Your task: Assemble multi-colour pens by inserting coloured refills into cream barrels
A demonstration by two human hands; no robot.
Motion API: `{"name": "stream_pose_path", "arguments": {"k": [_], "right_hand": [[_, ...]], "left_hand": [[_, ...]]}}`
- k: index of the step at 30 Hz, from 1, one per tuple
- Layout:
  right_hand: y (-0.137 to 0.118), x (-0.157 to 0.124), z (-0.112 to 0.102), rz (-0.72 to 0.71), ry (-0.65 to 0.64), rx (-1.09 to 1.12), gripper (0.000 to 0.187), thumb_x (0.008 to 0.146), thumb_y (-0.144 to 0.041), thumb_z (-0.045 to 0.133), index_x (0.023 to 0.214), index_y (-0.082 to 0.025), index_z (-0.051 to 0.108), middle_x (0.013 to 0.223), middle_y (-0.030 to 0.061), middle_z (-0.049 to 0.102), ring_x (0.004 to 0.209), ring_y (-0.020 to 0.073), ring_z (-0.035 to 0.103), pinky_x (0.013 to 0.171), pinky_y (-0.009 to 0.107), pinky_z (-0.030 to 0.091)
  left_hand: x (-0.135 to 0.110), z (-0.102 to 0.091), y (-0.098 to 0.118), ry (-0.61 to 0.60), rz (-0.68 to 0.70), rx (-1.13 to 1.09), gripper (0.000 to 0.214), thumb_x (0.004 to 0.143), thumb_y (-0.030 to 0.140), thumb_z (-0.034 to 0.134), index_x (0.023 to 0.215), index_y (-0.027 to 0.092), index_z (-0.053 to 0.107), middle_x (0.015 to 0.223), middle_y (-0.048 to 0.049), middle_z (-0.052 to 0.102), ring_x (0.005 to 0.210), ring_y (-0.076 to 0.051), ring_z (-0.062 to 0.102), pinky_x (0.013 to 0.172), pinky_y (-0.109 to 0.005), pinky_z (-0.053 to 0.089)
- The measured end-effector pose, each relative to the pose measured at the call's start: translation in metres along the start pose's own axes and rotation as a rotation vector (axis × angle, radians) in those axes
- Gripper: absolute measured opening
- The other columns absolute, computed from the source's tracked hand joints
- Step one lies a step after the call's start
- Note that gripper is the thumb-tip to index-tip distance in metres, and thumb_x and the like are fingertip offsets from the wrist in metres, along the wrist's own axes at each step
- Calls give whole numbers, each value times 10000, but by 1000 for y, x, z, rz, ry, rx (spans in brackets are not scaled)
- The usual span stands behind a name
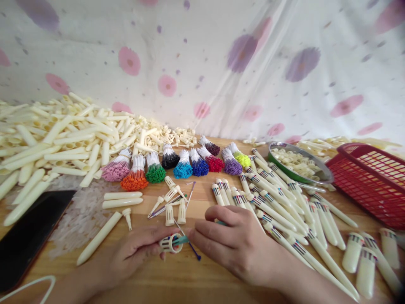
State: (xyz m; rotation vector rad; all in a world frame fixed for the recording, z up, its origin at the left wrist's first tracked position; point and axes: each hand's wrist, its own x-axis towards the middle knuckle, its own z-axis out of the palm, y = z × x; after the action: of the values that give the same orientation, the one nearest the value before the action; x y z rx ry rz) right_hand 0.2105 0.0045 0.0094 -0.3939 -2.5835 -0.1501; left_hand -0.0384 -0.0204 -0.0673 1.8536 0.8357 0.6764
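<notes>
My left hand is closed around a cream slotted pen collar, its round open end turned to the right. Coloured pieces show in the collar's slots and mouth. A light blue strip, seemingly a pen refill, runs from that mouth to the fingertips of my right hand, which pinches it; a bit of the same blue shows between the fingers. Below lies a thin refill with a dark blue end. Just beyond my hands are several loose collars and a few thin refills.
Bundled refills in many colours stand across the middle. Cream pen barrels are heaped at left, behind a black phone. Assembled multicolour pens spread at right, near a metal bowl of parts and a red basket.
</notes>
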Motion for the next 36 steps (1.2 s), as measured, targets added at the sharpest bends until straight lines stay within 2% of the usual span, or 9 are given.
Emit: {"name": "stream_pose_path", "arguments": {"k": [6, 12, 16, 21, 24, 27, 32, 36], "right_hand": [[-1, 0, 0, 7, -17, 5, 322, 970, -155, 326, 945, -109, 644, 790, 57, 666, 763, 159, 534, 606, 277, 438], [0, -1, 6, 91, -15, 119, 278, 947, -127, 350, 932, -87, 625, 765, 65, 630, 694, 152, 512, 578, 274, 417], [0, -1, 9, 139, -29, 138, 251, 935, -117, 374, 925, -97, 624, 744, 56, 615, 678, 150, 500, 571, 270, 407], [0, -1, 6, 94, -37, 105, 297, 949, -134, 353, 901, -80, 642, 728, 64, 617, 674, 162, 494, 546, 287, 381], [0, -1, 3, 52, -56, 87, 307, 949, -136, 351, 906, -75, 649, 722, 59, 622, 659, 167, 479, 521, 296, 356], [0, -1, 3, 70, -62, 114, 315, 955, -135, 335, 906, -84, 643, 731, 60, 620, 667, 159, 481, 535, 288, 371], [-4, -1, 3, 101, -52, 93, 280, 945, -124, 357, 892, -98, 631, 710, 57, 607, 642, 145, 482, 529, 276, 375], [-8, -3, 2, -3, -36, -56, 225, 921, -126, 438, 843, -96, 647, 724, 57, 625, 647, 151, 517, 508, 287, 353]], "left_hand": [[1, 1, -2, 1, -10, -7, 402, 907, 236, 464, 1281, 378, 505, 1113, 9, 701, 890, -170, 681, 770, -228, 531], [3, 1, -6, 120, 18, 95, 352, 862, 256, 543, 1203, 322, 599, 1134, -20, 700, 1027, -208, 643, 872, -273, 497], [2, 1, -8, 182, 21, 107, 348, 836, 252, 578, 1173, 327, 622, 1121, -16, 706, 1013, -207, 650, 853, -262, 506], [3, 0, -5, 142, 32, 146, 357, 842, 260, 575, 1185, 353, 607, 1032, 9, 731, 959, -199, 661, 812, -236, 505], [3, 0, -4, 111, 44, 162, 347, 861, 270, 549, 1196, 341, 602, 1051, 3, 723, 970, -207, 652, 821, -243, 496], [3, 0, -4, 87, 35, 156, 354, 869, 273, 539, 1213, 346, 585, 1090, -15, 711, 980, -203, 647, 822, -253, 499], [4, 3, -3, 184, 8, 116, 333, 828, 243, 581, 1142, 337, 643, 1040, -18, 732, 928, -194, 671, 795, -251, 520], [6, 6, 1, 232, -46, 81, 321, 791, 212, 600, 1077, 330, 684, 1005, -11, 744, 899, -195, 685, 756, -247, 544]]}}
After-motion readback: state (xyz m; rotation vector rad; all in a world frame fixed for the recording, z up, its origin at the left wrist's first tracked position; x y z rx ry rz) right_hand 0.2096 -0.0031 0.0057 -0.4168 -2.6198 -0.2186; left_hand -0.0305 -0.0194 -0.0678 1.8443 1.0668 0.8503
